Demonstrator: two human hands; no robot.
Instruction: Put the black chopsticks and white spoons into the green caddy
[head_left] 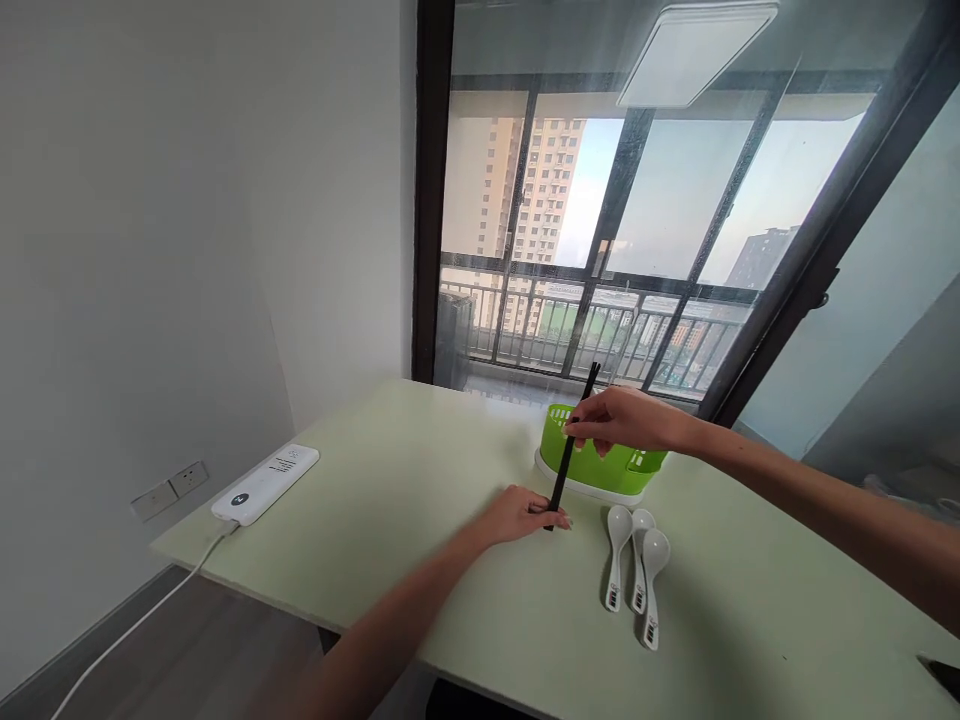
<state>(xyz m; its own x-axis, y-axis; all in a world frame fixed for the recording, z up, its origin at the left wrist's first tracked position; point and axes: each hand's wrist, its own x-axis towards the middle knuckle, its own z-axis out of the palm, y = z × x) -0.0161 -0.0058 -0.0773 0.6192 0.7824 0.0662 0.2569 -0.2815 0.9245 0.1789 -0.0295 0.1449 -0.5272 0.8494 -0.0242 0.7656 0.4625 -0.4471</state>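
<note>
Several black chopsticks [564,464] stand tilted between my two hands, their lower ends just above or at the tabletop. My left hand [521,515] pinches them near the bottom. Higher up, the fingers of my right hand [611,418] close round the same bundle. Right behind the chopsticks is a green slotted basket [600,472] on a white base, partly covered by my right hand. Three white spoons lie close together in front of it: a left spoon [616,545], a middle spoon [640,560] and a right spoon [654,580].
The pale green table [390,480] meets a wall on the left. A white power strip [266,485] lies at its left edge, its cable [142,620] hanging down. Beyond the far edge is a dark-framed glass door [433,200]. A dark object [941,675] shows at the right edge.
</note>
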